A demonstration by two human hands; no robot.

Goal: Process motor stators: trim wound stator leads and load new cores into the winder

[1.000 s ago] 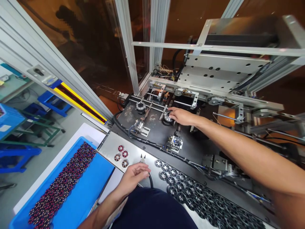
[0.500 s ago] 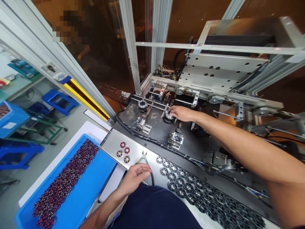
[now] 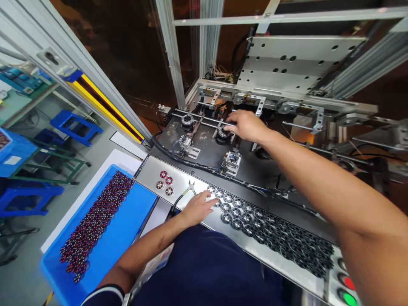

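My left hand [image 3: 199, 208] reaches over the metal tray, fingers stretched out and apart. Its fingertips are beside the nearest of the round black parts with silver spoked centres [image 3: 236, 212]; whether they touch one I cannot tell. Cutting pliers [image 3: 191, 185] lie just behind that hand, jaws pointing away from me. Over the machine, my right hand [image 3: 247, 125] hovers beside a round black fixture [image 3: 223, 136], thumb and forefinger apart, with nothing visible between them. A second round fixture [image 3: 188, 122] stands further left, holding a similar round part.
Several small red and brown spoked discs [image 3: 168, 180] lie at the tray's left end. A blue bin [image 3: 127, 242] holds many dark, pink-flecked discs. Small clamp mechanisms [image 3: 232, 161] and a cable bundle [image 3: 204, 165] run before the fixtures. Red and green buttons [image 3: 347, 296] sit at lower right.
My left hand has moved right, from beside the pliers to the black parts. My right hand has lifted off the fixture, its fingers spreading. The view has tilted downward.
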